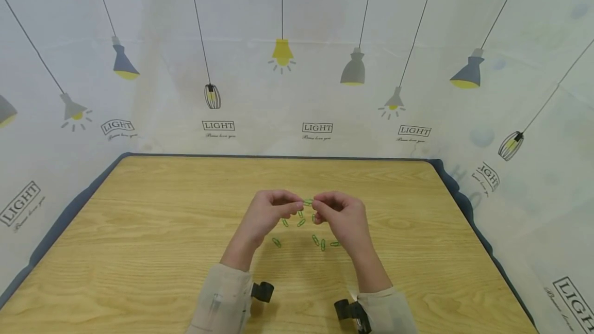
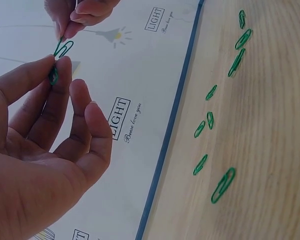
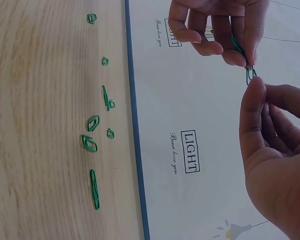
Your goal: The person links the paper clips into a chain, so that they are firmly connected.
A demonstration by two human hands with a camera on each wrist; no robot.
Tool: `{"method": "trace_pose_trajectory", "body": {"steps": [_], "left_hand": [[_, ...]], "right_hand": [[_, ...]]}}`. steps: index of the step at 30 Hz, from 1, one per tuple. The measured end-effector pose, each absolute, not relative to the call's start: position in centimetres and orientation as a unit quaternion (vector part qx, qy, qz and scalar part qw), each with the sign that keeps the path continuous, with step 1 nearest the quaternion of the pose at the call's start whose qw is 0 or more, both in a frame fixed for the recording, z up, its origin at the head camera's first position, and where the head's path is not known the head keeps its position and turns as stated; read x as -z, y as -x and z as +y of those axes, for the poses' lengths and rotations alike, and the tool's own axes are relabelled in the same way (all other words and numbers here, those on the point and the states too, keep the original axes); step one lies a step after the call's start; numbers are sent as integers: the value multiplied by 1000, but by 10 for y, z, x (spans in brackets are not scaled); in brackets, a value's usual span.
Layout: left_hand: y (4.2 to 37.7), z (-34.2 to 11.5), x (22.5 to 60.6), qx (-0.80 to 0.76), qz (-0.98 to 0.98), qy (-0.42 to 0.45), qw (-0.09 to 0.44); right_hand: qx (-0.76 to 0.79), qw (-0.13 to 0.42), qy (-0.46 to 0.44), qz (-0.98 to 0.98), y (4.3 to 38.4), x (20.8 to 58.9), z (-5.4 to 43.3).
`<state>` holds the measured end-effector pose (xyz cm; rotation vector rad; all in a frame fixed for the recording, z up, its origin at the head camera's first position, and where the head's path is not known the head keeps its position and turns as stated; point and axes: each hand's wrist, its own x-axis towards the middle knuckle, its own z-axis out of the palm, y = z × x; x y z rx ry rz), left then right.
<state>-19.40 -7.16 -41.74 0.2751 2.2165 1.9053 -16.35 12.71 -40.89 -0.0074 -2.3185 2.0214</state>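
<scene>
Green paperclip, long axis crosswise, in tight fingertip pinches of left hand and right hand.

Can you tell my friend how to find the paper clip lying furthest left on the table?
Start at the wooden table and find the person's left hand. Below that hand and slightly right, in the head view, lies a green paper clip. It is the leftmost of the loose clips, lying apart from the others.
</scene>
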Motion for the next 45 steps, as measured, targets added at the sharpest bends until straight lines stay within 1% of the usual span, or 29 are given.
{"method": "trace_pose_trajectory", "body": {"steps": [9,21,28,45], "left_hand": [[193,-72,416,-647,749,-99,100],[191,-71,414,-644,751,-108,95],[191,-71,413,-641,754,-113,89],[191,-71,414,-649,746,-113,96]], "right_hand": [[-661,28,4,-749,164,411,129],[-693,-3,-5,-721,163,410,132],[-714,-12,-7,-700,163,409,134],[-719,-10,-4,-695,161,408,140]]}}
